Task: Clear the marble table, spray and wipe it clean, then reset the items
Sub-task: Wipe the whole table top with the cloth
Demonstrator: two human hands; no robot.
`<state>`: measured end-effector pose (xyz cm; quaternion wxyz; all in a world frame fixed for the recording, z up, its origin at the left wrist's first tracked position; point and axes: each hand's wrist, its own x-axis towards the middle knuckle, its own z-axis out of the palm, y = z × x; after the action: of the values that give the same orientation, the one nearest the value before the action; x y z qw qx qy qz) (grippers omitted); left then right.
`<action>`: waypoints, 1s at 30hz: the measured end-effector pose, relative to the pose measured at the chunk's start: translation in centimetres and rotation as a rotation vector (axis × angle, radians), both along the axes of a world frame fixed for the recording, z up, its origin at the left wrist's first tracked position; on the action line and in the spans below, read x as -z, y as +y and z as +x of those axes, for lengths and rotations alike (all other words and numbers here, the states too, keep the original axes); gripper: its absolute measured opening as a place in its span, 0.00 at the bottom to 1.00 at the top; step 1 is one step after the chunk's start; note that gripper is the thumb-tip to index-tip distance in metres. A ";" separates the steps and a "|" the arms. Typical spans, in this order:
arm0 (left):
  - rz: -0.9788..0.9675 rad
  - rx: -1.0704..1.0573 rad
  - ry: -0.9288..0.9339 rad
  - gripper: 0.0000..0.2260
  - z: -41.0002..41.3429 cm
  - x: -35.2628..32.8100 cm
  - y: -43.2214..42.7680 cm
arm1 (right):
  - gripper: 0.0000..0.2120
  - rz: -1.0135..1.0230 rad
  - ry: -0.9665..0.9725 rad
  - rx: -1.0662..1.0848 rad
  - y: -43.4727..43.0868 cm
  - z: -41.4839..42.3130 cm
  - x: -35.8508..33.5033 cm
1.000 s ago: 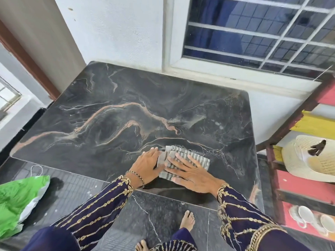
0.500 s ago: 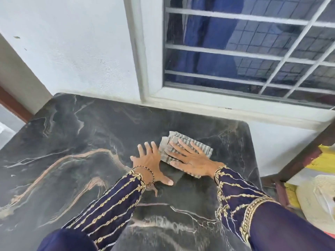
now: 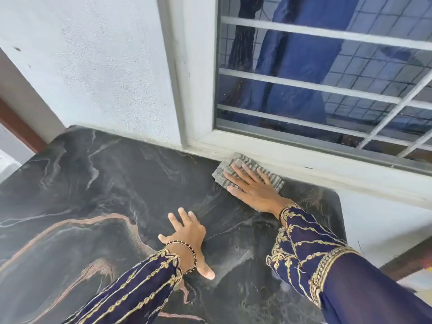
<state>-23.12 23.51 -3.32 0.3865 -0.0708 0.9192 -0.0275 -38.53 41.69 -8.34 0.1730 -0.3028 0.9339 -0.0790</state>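
Note:
The black marble table (image 3: 98, 183), veined in pink and white, fills the lower view. A folded grey striped cloth (image 3: 221, 173) lies at the table's far edge, right against the white window sill. My right hand (image 3: 253, 190) presses flat on the cloth with its fingers spread. My left hand (image 3: 189, 237) rests flat on the bare marble nearer to me, fingers apart, holding nothing. Both arms wear dark blue sleeves with gold embroidery.
A white wall (image 3: 93, 66) and a barred window (image 3: 327, 78) stand directly behind the table. A brown door frame (image 3: 16, 127) is at the far left. At the right edge, part of a wooden shelf (image 3: 406, 258) shows beside the table's rounded corner.
My right hand has pushed the cloth from the near edge across the table to the far edge by the sill. My left hand followed partway and came off the cloth.

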 end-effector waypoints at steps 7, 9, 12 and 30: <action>0.004 -0.004 0.026 0.68 0.1 -0.1 0.0 | 0.27 0.007 0.021 0.055 4.5 0.6 0.6; 0.006 -0.002 0.027 0.68 0.1 -0.1 -0.1 | 0.27 0.016 0.038 0.092 4.2 1.1 0.9; 0.014 0.012 0.032 0.68 0.4 -0.4 -0.1 | 0.27 0.015 0.042 0.138 3.5 2.8 1.1; 0.375 0.069 0.647 0.40 19.7 2.2 -1.0 | 0.29 -0.014 0.047 0.011 0.9 31.3 -0.3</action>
<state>-3.44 22.51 -5.51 0.0813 0.0270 0.9847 0.1520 -7.26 42.63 -8.05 0.1484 -0.3005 0.9388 -0.0795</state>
